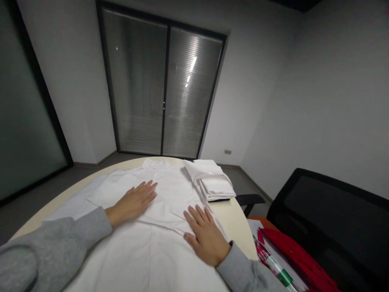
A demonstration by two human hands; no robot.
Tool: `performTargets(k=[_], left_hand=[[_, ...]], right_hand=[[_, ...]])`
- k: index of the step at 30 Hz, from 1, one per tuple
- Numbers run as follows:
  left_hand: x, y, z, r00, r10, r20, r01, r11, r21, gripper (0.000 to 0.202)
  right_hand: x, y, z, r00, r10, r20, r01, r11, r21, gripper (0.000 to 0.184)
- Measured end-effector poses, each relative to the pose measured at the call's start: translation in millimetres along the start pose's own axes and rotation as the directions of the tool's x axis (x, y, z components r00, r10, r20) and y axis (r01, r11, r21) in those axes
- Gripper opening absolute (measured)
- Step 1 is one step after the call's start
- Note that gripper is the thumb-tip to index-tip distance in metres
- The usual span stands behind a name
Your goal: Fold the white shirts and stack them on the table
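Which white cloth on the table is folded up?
The folded white bundle beyond the right hand, near the right edge of the table; its stacked layers differ from the white garment spread under that hand and the left hand.

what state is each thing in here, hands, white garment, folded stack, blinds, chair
left hand, open, palm down on the garment
right hand, open, palm down, fingers slightly spread
white garment, spread over the table, lightly creased
white folded stack, folded, layered
blinds, lowered
chair, red item on its seat
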State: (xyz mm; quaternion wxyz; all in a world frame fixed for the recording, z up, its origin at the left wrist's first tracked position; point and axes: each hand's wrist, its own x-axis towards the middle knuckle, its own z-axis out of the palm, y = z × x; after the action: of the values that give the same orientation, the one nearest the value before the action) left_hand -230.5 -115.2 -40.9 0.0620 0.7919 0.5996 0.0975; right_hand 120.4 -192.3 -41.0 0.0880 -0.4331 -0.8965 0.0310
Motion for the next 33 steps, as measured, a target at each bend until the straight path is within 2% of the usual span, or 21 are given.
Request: performTargets(k=[3, 5, 8, 10, 13, 16, 18, 20, 21, 23, 26, 28, 30, 33], left_hand=[[-7.1, 15.0, 14.7, 0.994, -0.019, 0.112, 0.015, 0.999, 0.041, 0.069], [-8.3, 16.2, 14.8, 0.984, -0.032, 0.174, 0.017, 0.996, 0.084, 0.072], [5.1, 25.8, -2.9, 0.974, -0.055, 0.222, 0.033, 0.994, 0.101, 0.075], [26.4, 47.1, -22.8, 0.985, -0.019, 0.173, 0.005, 0.997, 0.082, 0.071], [70.6, 104.7, -52.1, 0.994, 0.112, -0.019, -0.112, 0.994, -0.011, 0.059], [114.2, 181.1, -66.5, 0.944, 0.27, -0.191, -0.292, 0.951, -0.098, 0.051], [136.4, 231.4, -63.9, 0.883, 0.372, -0.285, -0.393, 0.92, -0.016, 0.046], [153.3, 273.6, -53.5, 0.829, 0.466, -0.309, -0.459, 0.883, 0.099, 0.039], [160.6, 290.7, -46.6, 0.818, 0.496, -0.293, -0.477, 0.868, 0.137, 0.034], [173.8, 316.4, -32.9, 0.821, 0.519, -0.239, -0.494, 0.855, 0.158, 0.028], [190.9, 336.6, -20.3, 0.853, 0.494, -0.169, -0.481, 0.869, 0.112, 0.021], [199.6, 339.6, -21.9, 0.878, 0.45, -0.161, -0.447, 0.893, 0.06, 0.018], [205.8, 334.3, -33.4, 0.903, 0.384, -0.194, -0.393, 0.92, -0.004, 0.022], [210.3, 308.5, -67.5, 0.922, 0.243, -0.3, -0.288, 0.95, -0.116, 0.027]], right_hand=[[-1.2, 4.3, 0.2, 0.995, 0.05, 0.086, -0.056, 0.996, 0.068, 0.07], [-2.3, 4.4, 0.1, 0.993, 0.064, 0.101, -0.073, 0.993, 0.088, 0.072], [-3.3, 2.8, 0.6, 0.993, 0.073, 0.097, -0.084, 0.989, 0.12, 0.073], [-3.5, 2.4, 1.1, 0.994, 0.069, 0.08, -0.08, 0.986, 0.144, 0.072], [-3.7, 3.1, 1.2, 0.997, 0.067, 0.049, -0.075, 0.983, 0.169, 0.071], [-4.4, 3.6, 0.1, 0.997, 0.071, 0.042, -0.077, 0.98, 0.185, 0.071], [-4.8, 3.1, -0.3, 0.996, 0.072, 0.043, -0.079, 0.977, 0.197, 0.072], [-4.5, 2.2, 0.7, 0.998, 0.069, 0.009, -0.069, 0.978, 0.195, 0.072], [-3.9, 1.8, 2.0, 0.998, 0.063, -0.024, -0.057, 0.981, 0.185, 0.07], [-2.0, 1.1, 5.5, 0.993, 0.052, -0.107, -0.033, 0.985, 0.169, 0.061], [1.5, 0.3, 9.5, 0.986, 0.008, -0.168, 0.021, 0.985, 0.169, 0.053], [2.8, -0.3, 8.6, 0.986, -0.032, -0.164, 0.06, 0.984, 0.169, 0.052], [2.6, -0.1, 5.2, 0.989, -0.025, -0.143, 0.051, 0.981, 0.185, 0.053], [0.4, 5.0, 0.5, 0.998, 0.047, -0.046, -0.034, 0.966, 0.255, 0.061]])
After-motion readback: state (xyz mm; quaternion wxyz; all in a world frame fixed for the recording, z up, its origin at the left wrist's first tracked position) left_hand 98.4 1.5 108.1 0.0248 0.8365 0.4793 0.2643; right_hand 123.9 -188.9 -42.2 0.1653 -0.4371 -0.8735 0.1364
